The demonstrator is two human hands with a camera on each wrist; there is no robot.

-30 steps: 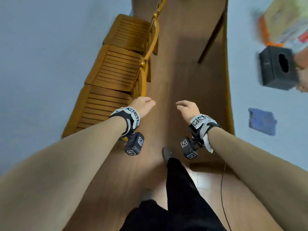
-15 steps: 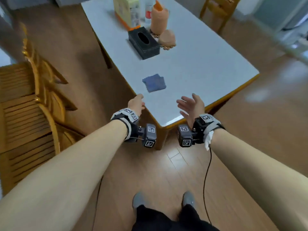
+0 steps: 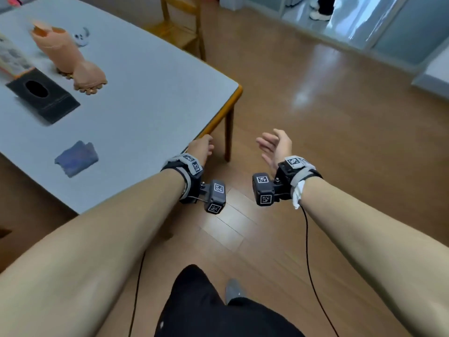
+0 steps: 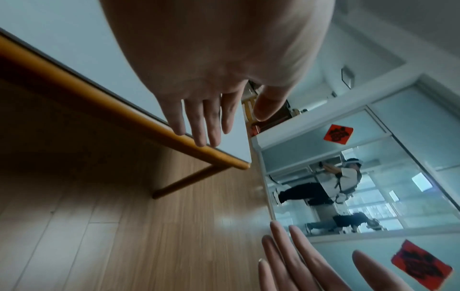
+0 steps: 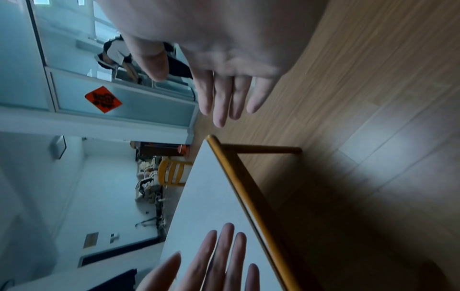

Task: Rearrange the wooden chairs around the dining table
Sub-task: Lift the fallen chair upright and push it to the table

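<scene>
**Both hands free at the table corner; one chair in sight beyond it**

While I stand at the near corner of the dining table (image 3: 136, 98), both my hands are raised in front of me and carry nothing. My left hand (image 3: 200, 148) hangs just off the table's wooden edge, fingers straight and relaxed, as the left wrist view confirms; whether a fingertip touches the edge band I cannot tell. My right hand (image 3: 275, 145) is clear of the table on its open-floor side, palm turned inward, fingers spread and loose. I judge the hands are held this way because I am between grasps and walking: one foot is forward on the floor (image 3: 315, 117).

The only wooden chair (image 3: 181, 25) visible stands beyond the far long side of the table, close to its edge, partly cut off by the frame. It is well apart from both hands. My judgement is that this chair is the next item to handle, and that I must pass round the table corner to reach it.

On the table top, left of the corner, lie a blue cloth (image 3: 76, 158), a black tissue box (image 3: 42, 99) and a peach-coloured jug-like object (image 3: 65, 53). None obstructs the route.

Risk noted: the cables trailing from the wrist units could snag on the table leg (image 3: 228, 132).
</scene>
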